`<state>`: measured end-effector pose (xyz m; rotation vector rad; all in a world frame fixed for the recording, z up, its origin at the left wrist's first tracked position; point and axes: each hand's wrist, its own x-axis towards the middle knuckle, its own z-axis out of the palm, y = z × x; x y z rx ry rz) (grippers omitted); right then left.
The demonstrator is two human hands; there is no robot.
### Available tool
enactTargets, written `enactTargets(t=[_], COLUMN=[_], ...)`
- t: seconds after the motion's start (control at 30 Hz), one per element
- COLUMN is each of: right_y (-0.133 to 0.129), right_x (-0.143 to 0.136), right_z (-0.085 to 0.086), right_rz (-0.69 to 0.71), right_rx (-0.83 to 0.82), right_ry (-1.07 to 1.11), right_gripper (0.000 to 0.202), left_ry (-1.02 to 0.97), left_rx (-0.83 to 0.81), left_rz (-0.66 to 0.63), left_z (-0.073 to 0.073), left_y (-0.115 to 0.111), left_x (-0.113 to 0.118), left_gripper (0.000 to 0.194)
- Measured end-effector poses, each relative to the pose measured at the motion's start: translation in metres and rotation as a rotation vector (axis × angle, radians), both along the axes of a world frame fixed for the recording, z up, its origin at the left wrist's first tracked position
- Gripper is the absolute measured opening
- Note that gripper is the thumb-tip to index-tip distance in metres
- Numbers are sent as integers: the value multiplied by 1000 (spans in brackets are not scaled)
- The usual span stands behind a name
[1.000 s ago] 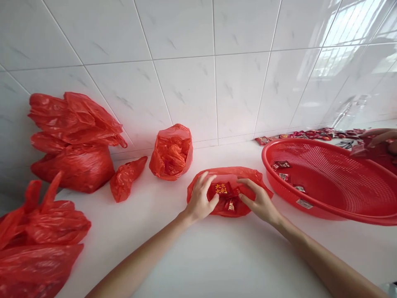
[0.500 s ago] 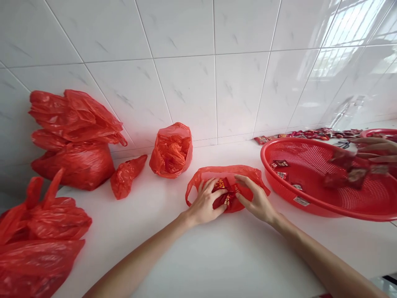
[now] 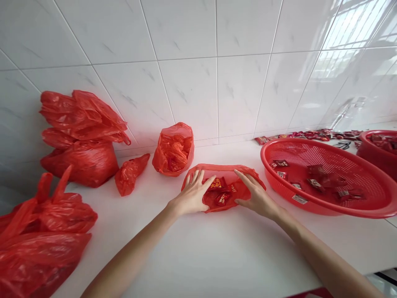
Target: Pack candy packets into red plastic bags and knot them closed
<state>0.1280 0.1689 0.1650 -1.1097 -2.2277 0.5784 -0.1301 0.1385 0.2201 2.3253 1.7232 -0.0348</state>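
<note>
An opened red plastic bag point(image 3: 217, 168) lies on the white counter in front of me. Inside it are several small red packets point(image 3: 222, 198) with yellow and white print. My left hand point(image 3: 194, 194) rests on the bag's left side, fingers spread over the rim. On the right side my right hand point(image 3: 256, 194) touches the bag, its fingers stretched out and thumb apart. Neither hand grips a packet.
A red mesh basket point(image 3: 279, 142) with several packets stands on the right, a second red container point(image 3: 374, 155) behind it. Loose packets point(image 3: 310, 135) line the wall. Filled red bags point(image 3: 82, 159) sit left. A bag of crumpled red plastic point(image 3: 175, 153) stands behind.
Both hands have spread apart towards the bag's sides, uncovering the packets. Another person's hand over the basket has gone, and more packets lie in the basket.
</note>
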Motion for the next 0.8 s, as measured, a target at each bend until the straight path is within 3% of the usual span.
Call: enactTargets(t=[0.17, 0.37, 0.5, 0.6, 0.8], right_y=[-7, -21, -27, -32, -45], right_x=[2, 1, 1, 3, 16], right_z=[10, 34, 39, 39, 45], right_rz=[50, -14, -42, -28, 132], right_rx=[5, 142, 208, 160, -96], right_ry=[-116, -200, -186, -199, -310], right_gripper=[100, 100, 97, 94, 81], left_ry=[10, -30, -42, -15, -1], left_rx=[-41, 119, 229, 132, -74], left_rz=[8, 8, -12, -25, -40], left_z=[17, 30, 36, 41, 50], left_y=[-11, -20, -24, -27, -36], left_x=[-3, -7, -8, -8, -13], left_gripper=[103, 95, 86, 79, 73])
